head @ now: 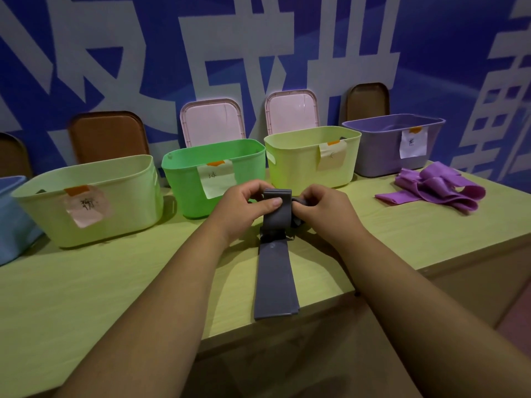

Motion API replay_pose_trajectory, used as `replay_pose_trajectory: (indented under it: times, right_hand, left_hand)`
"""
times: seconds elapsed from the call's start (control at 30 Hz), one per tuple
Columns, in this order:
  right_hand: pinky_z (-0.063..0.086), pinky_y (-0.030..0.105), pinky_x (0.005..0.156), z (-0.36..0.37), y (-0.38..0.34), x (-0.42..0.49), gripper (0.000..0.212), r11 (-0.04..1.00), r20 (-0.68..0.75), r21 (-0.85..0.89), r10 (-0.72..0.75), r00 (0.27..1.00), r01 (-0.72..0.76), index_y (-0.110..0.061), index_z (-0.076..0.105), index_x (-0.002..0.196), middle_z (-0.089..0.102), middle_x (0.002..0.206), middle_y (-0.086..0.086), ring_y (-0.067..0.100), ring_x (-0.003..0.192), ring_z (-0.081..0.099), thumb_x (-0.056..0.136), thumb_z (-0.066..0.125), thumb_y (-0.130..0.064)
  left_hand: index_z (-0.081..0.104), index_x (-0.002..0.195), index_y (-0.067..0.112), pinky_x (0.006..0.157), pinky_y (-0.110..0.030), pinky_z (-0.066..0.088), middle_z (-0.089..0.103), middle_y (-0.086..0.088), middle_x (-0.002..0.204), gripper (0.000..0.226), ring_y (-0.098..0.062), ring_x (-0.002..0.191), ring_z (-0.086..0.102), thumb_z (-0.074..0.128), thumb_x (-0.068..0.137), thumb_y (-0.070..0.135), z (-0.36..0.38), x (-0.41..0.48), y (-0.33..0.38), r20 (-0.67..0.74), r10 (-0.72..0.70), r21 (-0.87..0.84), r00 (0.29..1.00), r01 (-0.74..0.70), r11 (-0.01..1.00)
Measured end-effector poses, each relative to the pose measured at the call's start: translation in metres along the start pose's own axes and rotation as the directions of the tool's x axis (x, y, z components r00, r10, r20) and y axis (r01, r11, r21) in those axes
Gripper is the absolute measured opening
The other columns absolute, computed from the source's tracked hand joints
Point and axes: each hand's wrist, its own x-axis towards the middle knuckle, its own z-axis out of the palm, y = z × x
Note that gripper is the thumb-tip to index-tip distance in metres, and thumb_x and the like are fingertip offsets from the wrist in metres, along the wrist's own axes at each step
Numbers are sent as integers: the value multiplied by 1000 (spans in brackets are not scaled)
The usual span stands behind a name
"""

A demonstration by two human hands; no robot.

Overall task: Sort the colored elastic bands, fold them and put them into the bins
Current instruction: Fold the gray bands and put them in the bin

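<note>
A dark grey elastic band [275, 280] lies flat on the table, its near end at the front edge. Its far end is lifted and folded over between my hands. My left hand [244, 205] pinches the raised fold with thumb on top. My right hand [321, 205] grips the bunched part of the same band just to the right. A heap of purple bands [439, 188] lies at the right, in front of the purple bin [382, 156]. Along the back stand a pale green bin [123, 196], a bright green bin [184, 182] and a yellow-green bin [298, 165], each with a paper label.
A blue bin [11, 214] shows partly at the far left edge. Pink and brown lids [212, 122] lean against the blue wall behind the bins. The table [115, 282] has its front edge close to me and drops off at the right.
</note>
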Motion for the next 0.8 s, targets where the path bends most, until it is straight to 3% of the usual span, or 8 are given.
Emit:
replay_pose_trajectory:
  times: [0.1, 0.3, 0.47, 0.6, 0.7, 0.8]
  right_hand:
    - [58, 42, 74, 1, 1, -1, 14, 1000, 16, 12, 15, 1000, -15, -21, 71, 85, 73, 79, -2, 21, 81, 69, 91, 77, -32]
    - [60, 47, 78, 0, 0, -3, 13, 1000, 42, -10, 2, 999, -2, -24, 66, 89, 73, 88, -2, 22, 85, 71, 92, 76, -32]
    - [59, 45, 78, 0, -3, -4, 15, 993, 90, -86, -76, 993, 84, -27, 70, 98, 71, 92, -4, 18, 90, 67, 89, 77, -37]
    - [61, 47, 75, -1, -2, -4, 31, 992, 117, -101, -60, 991, 72, -30, 72, 93, 70, 88, -6, 16, 84, 66, 83, 71, -59]
    - [53, 39, 78, -3, -5, -4, 29, 995, 111, 32, -93, 989, 90, -20, 71, 87, 67, 94, -2, 19, 90, 63, 92, 78, -47]
    - [49, 44, 97, -10, -11, -9, 30, 933, 136, 358, -10, 991, -40, -13, 74, 88, 73, 103, -4, 18, 105, 67, 98, 74, -41]
  left_hand:
    - [78, 105, 25, 91, -47, 62, 74, -14, 108, 20, -33, 103, 68, 79, 88, 34, -1, -1, 2, 24, 2, -24, 1000, -1, 1000]
    - [74, 103, 22, 84, -35, 59, 74, -9, 106, 12, -11, 91, 65, 78, 96, 12, -1, -2, 4, 11, 21, 45, 1000, -22, 999]
    - [74, 94, 39, 90, -51, 61, 75, 6, 102, 30, -22, 94, 68, 78, 95, 10, -5, 2, 2, -71, 35, 72, 997, -30, 997]
    - [70, 103, 22, 82, -33, 62, 73, -2, 101, 19, -22, 97, 68, 71, 99, 3, -8, 2, 5, -134, 29, -36, 991, -34, 999]
    - [69, 103, 21, 80, -29, 58, 74, 0, 96, 21, -14, 91, 67, 68, 101, 0, -9, 3, 6, -166, 8, -131, 986, -30, 991]
    - [68, 103, 17, 80, -24, 57, 75, 4, 93, 21, -7, 88, 69, 64, 102, -3, -9, 6, 6, -204, -10, -254, 979, -43, 966]
